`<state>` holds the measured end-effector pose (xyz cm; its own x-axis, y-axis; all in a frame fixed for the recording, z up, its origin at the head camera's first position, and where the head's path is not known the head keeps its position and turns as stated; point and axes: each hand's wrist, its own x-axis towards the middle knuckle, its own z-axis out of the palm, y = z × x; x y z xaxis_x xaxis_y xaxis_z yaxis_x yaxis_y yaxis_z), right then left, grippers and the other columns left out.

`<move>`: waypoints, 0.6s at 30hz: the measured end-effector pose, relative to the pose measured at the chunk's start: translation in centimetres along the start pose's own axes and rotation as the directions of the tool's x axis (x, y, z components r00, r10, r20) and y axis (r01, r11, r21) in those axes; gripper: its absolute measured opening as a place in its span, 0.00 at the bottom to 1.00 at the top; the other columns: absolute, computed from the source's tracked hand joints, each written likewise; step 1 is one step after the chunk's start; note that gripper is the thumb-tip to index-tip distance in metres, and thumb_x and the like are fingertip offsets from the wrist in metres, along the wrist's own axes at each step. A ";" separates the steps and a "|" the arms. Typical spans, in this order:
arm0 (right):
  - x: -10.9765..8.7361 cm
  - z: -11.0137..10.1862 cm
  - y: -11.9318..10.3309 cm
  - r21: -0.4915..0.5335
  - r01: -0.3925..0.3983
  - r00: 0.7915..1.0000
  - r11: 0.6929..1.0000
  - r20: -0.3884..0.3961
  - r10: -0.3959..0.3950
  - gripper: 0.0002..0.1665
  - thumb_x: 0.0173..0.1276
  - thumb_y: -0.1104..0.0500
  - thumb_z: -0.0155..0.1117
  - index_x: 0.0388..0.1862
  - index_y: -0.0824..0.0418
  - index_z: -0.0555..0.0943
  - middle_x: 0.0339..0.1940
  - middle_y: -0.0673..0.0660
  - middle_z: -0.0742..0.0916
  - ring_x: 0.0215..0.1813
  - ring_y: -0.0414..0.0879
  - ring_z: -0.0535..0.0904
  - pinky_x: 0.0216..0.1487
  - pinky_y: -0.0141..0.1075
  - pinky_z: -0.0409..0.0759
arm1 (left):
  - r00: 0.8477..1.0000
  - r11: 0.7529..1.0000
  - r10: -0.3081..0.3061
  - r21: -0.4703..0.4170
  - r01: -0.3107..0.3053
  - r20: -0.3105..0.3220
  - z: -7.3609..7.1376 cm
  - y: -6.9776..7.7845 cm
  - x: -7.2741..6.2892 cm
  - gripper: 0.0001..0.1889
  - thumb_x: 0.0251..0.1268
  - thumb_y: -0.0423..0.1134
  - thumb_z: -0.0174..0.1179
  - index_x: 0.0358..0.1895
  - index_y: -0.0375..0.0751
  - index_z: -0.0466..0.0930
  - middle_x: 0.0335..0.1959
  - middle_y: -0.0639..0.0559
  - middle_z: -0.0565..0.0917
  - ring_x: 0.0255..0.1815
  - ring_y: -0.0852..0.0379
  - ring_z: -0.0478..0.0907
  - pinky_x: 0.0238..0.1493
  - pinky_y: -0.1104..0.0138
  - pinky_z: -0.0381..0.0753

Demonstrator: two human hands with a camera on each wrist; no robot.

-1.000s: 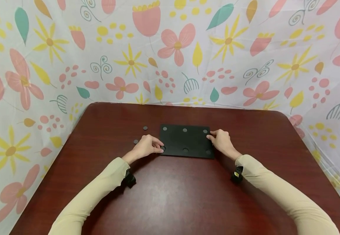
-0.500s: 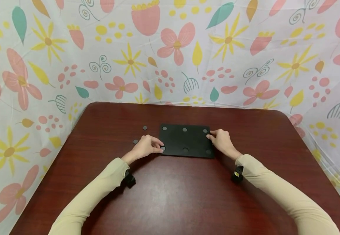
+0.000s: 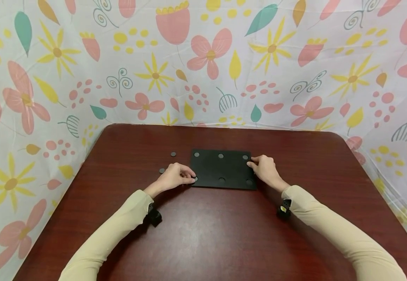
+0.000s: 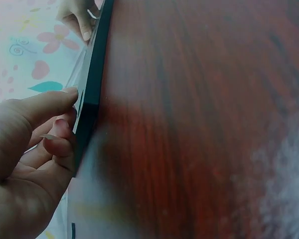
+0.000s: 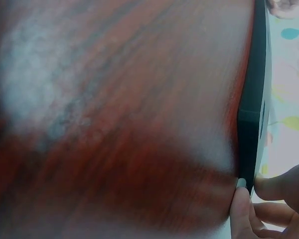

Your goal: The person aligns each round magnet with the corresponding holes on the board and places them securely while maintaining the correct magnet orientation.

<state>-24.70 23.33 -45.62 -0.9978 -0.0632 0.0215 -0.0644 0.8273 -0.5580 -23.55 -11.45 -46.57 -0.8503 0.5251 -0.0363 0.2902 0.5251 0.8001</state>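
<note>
On the bench, black board lies flat; right hand clamped on its edge between 2 and 3 o'clock. Left hand touches disc at board's 8 o'clock corner, can't tell if pinching or pressing. Loose discs at 9 and 10 o'clock, off the board.

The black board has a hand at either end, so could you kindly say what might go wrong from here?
The left hand is at the near-left corner of the black board and might dislodge the gray disc there. The nearer loose disc lies close beside that hand and could get brushed aside. If the right hand eases its pinch, the board could slide under pressure.
</note>
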 end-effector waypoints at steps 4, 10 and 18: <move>-0.1 -0.1 0.0 0.000 -0.001 1.000 1.000 0.001 0.001 0.24 0.71 0.56 0.61 0.58 0.73 0.78 0.26 0.63 0.88 0.19 0.41 0.77 0.22 0.31 0.74 | 1.000 1.000 0.001 -0.024 -0.002 -0.006 -0.3 -0.2 -0.2 0.08 0.62 0.38 0.66 0.43 0.43 0.86 0.31 0.52 0.86 0.25 0.59 0.81 0.35 0.67 0.82; -0.1 0.1 0.3 -0.020 0.032 0.999 0.999 -0.024 -0.033 0.23 0.70 0.57 0.62 0.57 0.74 0.79 0.32 0.67 0.88 0.17 0.41 0.76 0.21 0.32 0.73 | 0.999 0.997 0.027 -0.067 -0.029 -0.035 -1.0 -1.1 -0.2 0.07 0.64 0.39 0.64 0.43 0.44 0.87 0.35 0.50 0.87 0.30 0.58 0.82 0.31 0.67 0.80; 0.0 0.2 0.4 -0.021 0.024 0.999 0.999 -0.021 -0.025 0.24 0.70 0.57 0.61 0.57 0.73 0.78 0.35 0.68 0.88 0.18 0.41 0.76 0.21 0.32 0.72 | 0.991 0.969 -0.034 -0.246 0.001 -0.131 -2.8 -2.2 -0.5 0.15 0.60 0.40 0.68 0.47 0.35 0.86 0.36 0.43 0.86 0.28 0.49 0.79 0.25 0.65 0.76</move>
<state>-24.76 23.59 -46.03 -0.9960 -0.0716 0.0530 -0.0889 0.8371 -0.5398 -25.02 -14.70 -46.59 -0.9097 0.4150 0.0153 0.1726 0.3443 0.9229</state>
